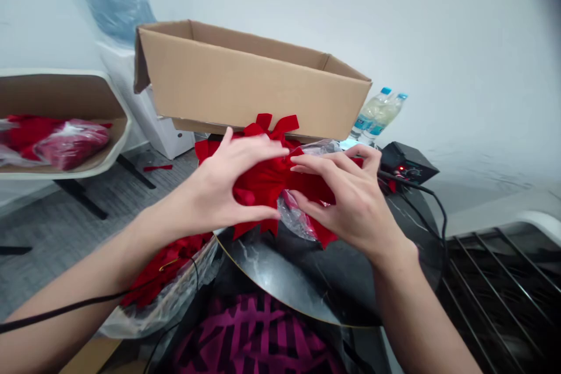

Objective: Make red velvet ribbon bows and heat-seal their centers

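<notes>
Red ribbon bows (263, 181) lie in a heap on a round black table (289, 269), with pointed ribbon tails hanging toward its front edge. My left hand (219, 178) is open at the heap's left side, thumb and fingers spread wide apart. From the right, my right hand (355, 198) reaches over the red ribbon, its fingers bent but apart and nothing seen gripped in them. Whether its fingertips touch the ribbon I cannot tell. Clear plastic wrap (298, 219) shows between the hands, partly covered by ribbon.
A cardboard box (258, 82) stands behind the bows. Two bottles (377, 114) and a black control box (407, 163) with a cable are at the right. A plastic-lined basket (153, 315) of red bows is below left. A white chair (100, 169) holds wrapped red bundles.
</notes>
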`<state>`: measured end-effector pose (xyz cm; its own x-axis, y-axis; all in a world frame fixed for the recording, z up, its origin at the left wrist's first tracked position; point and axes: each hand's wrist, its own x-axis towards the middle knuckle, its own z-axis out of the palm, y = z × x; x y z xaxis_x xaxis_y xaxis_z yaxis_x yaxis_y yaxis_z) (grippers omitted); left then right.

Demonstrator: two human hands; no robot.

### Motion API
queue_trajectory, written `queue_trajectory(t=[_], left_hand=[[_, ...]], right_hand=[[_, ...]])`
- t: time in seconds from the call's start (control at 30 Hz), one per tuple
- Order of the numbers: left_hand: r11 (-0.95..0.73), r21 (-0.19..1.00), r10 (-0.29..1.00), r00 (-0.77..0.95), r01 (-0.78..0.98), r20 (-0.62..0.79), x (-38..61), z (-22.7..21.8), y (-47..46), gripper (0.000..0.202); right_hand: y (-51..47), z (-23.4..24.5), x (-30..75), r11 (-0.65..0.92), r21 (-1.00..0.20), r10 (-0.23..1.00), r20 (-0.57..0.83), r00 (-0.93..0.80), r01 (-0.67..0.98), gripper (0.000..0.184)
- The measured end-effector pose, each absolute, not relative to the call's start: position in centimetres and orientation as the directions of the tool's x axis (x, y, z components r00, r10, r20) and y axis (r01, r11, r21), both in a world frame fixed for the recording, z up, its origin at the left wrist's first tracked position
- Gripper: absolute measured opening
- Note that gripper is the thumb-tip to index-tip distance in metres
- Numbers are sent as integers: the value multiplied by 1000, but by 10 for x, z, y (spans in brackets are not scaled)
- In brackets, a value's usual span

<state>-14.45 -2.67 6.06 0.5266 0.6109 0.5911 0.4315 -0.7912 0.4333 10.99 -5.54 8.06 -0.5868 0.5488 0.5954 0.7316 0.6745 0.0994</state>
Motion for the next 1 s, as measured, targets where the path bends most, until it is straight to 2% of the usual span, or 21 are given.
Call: queue_trajectory(t=[0.07,0.17,0.2,0.27,0.33,0.4,0.47,0.53,0.6,0.67,0.73,0.83,0.9,1.0], left_hand=[[-855,327,513,563,403,648,-134,58,-26,45],[-862,331,496,499,385,710,-131,50,-23,35],[-854,344,507,477,390,718,-132,48,-22,35],[-843,364,522,436,396,733,-136,45,-21,36],[-837,382,529,400,391,749,-138,44,-22,37],[-839,391,525,374,377,765,-140,43,-24,38],[-819,425,558,360,386,748,-144,44,-28,38],[-735,518,666,320,437,674,-152,44,-34,38],[-600,631,786,216,491,579,-168,42,-42,36],[-484,727,849,60,488,525,-192,36,-48,35],[-358,837,899,-91,413,429,-223,25,-53,37],[-22,985,979,-197,172,56,-273,-2,-56,44],[167,985,972,-176,55,-155,-303,-26,-55,42],[292,955,946,-158,43,-282,-336,-70,-52,40]], right_hand=[[-56,85,113,690,38,564,598,-569,723,34],[-63,91,127,614,-95,625,665,-409,783,38],[-66,90,132,564,-186,646,707,-289,804,38],[-73,84,140,464,-448,690,723,5,764,33],[-79,71,142,376,-667,773,608,178,643,29],[-83,56,138,299,-778,887,440,140,553,32],[-86,44,130,238,-820,960,282,4,520,35],[-89,39,121,182,-854,981,124,-148,487,31],[-93,40,116,109,-882,963,-21,-269,459,29],[-98,44,118,40,-895,932,-126,-339,444,32],[-102,45,127,18,-884,934,-152,-324,467,30],[-103,40,150,37,-838,964,-114,-241,544,28],[-104,31,169,43,-798,981,-80,-177,601,28],[-110,17,192,106,-732,992,34,-120,673,20]])
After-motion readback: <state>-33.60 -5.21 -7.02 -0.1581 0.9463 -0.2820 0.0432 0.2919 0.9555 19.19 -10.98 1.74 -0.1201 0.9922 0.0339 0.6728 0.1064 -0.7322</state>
